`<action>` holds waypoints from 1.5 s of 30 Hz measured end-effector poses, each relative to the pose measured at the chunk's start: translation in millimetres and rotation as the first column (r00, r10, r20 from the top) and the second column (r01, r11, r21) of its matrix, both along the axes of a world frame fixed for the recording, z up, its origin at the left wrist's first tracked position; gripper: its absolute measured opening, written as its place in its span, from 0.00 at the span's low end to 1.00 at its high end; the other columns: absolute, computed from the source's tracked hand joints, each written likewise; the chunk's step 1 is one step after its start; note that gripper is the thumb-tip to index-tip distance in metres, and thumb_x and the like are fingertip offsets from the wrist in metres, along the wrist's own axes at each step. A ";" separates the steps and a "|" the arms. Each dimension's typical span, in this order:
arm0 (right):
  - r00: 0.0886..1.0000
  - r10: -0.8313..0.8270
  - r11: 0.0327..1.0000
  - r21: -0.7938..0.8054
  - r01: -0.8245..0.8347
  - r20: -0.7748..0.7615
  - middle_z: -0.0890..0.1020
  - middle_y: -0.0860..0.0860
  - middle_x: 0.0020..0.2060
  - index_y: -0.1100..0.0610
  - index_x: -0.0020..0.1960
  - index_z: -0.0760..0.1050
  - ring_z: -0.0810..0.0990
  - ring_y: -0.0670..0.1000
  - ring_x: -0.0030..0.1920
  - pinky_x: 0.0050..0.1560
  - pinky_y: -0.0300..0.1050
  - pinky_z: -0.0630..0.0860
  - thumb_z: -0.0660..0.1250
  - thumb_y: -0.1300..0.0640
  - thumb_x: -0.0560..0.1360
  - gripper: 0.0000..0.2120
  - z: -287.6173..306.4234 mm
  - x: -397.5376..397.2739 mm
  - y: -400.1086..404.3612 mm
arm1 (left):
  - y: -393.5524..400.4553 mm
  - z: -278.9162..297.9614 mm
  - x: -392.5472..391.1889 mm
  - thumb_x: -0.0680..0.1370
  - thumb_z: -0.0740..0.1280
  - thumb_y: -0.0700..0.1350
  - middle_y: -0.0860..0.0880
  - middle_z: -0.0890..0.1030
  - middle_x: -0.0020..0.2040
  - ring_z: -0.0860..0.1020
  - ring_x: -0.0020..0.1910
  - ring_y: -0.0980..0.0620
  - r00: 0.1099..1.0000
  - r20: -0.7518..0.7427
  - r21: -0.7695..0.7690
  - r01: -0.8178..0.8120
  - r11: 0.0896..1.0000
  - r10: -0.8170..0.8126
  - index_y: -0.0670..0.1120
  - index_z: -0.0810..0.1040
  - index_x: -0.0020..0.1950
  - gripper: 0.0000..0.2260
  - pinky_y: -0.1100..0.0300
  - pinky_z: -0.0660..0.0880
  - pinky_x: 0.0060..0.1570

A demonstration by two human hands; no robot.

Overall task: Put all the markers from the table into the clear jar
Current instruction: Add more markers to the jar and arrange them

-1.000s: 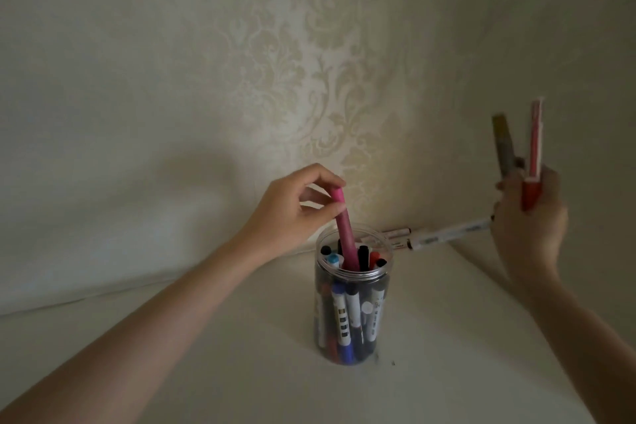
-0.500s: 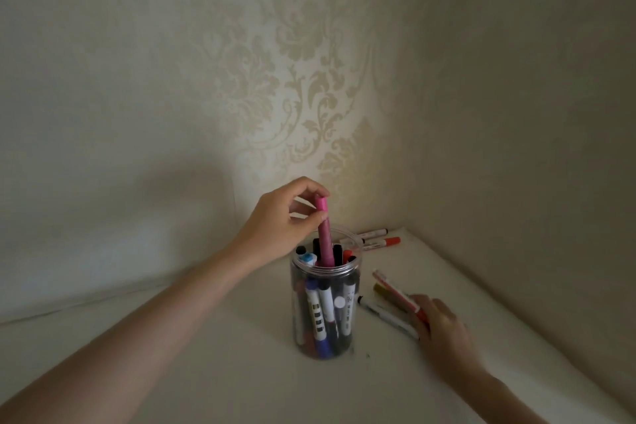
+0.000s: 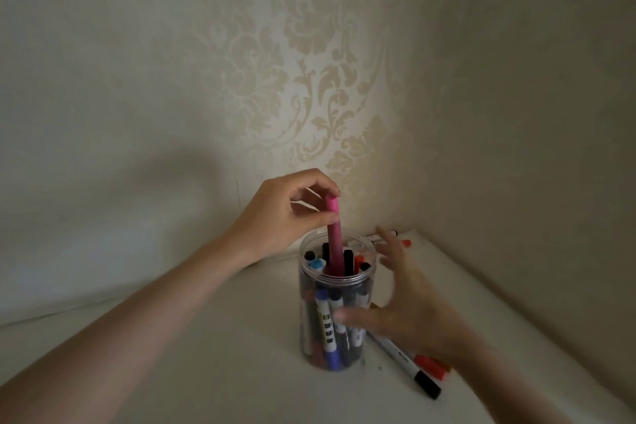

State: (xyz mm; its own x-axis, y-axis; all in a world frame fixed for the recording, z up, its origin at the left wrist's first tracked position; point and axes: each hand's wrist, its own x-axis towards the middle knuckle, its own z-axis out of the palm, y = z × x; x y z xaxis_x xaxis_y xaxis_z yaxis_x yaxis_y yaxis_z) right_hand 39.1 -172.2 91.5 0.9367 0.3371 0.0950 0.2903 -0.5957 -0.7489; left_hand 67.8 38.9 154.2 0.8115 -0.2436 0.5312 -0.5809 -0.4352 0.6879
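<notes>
1. The left hand (image 3: 275, 217) pinches the top of a pink marker (image 3: 334, 237) between thumb and fingertips, and the marker's lower half is already inside the clear jar (image 3: 335, 313), standing nearly upright among the markers packed below the fingers. The jar looks crowded, so the tip may jam on a cap underneath and stop short; pushing harder could tip the jar away from the fingers.
2. The right hand (image 3: 409, 310) is spread with its fingers apart and holds nothing. Its thumb lies against the jar's near wall and its fingers reach round the far side, though whether they touch the jar I cannot tell. If this hand is not bracing the jar, a shove from above may slide it.
3. Loose markers (image 3: 418, 368) lie on the table (image 3: 206, 372) just under the right wrist, and two more (image 3: 401, 238) lie beyond the fingertips. A sweep of that hand could roll them off.
</notes>
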 end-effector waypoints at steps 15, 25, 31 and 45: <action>0.946 0.009 0.921 0.365 -0.135 0.325 0.76 0.39 0.63 0.49 0.70 0.62 0.77 0.43 0.63 0.59 0.45 0.79 0.86 0.54 0.52 0.53 -43.2 3.3 24.6 | 11.3 6.9 -15.7 0.70 0.76 0.34 0.45 0.81 0.45 0.84 0.50 0.50 0.971 0.054 0.090 0.229 0.969 -0.234 0.37 0.81 0.46 0.08 0.57 0.81 0.50; 0.953 0.007 0.905 0.404 -0.135 0.302 0.77 0.36 0.59 0.49 0.68 0.64 0.78 0.40 0.60 0.54 0.31 0.76 0.85 0.60 0.53 0.49 -40.3 7.4 25.0 | 3.3 -4.6 -18.6 0.76 0.70 0.39 0.50 0.85 0.51 0.83 0.56 0.53 0.944 -0.119 0.024 0.313 0.949 -0.308 0.45 0.80 0.50 0.05 0.58 0.79 0.57; 0.956 -0.001 0.901 0.416 -0.127 0.293 0.76 0.36 0.59 0.50 0.69 0.64 0.76 0.40 0.61 0.58 0.33 0.76 0.85 0.56 0.53 0.50 -41.8 12.7 24.2 | 10.8 -18.1 -13.5 0.75 0.70 0.41 0.48 0.85 0.49 0.84 0.51 0.52 0.993 -0.010 -0.034 0.121 0.992 -0.121 0.39 0.77 0.48 0.06 0.50 0.82 0.52; 0.961 -0.007 0.893 0.434 -0.119 0.278 0.77 0.40 0.59 0.50 0.68 0.64 0.77 0.44 0.62 0.62 0.42 0.77 0.85 0.59 0.53 0.49 -44.9 10.8 14.0 | 11.3 -7.9 -35.5 0.74 0.72 0.42 0.55 0.84 0.46 0.83 0.49 0.61 0.989 0.131 0.144 0.042 0.989 -0.062 0.44 0.79 0.46 0.04 0.71 0.75 0.52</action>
State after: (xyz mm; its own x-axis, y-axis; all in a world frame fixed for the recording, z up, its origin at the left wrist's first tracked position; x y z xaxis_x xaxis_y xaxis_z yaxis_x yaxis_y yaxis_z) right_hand 49.9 -158.2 46.6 0.8360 0.2516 0.4876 0.5376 -0.1975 -0.8198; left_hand 32.3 50.2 146.3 0.7190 -0.3636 0.5923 -0.6886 -0.4889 0.5356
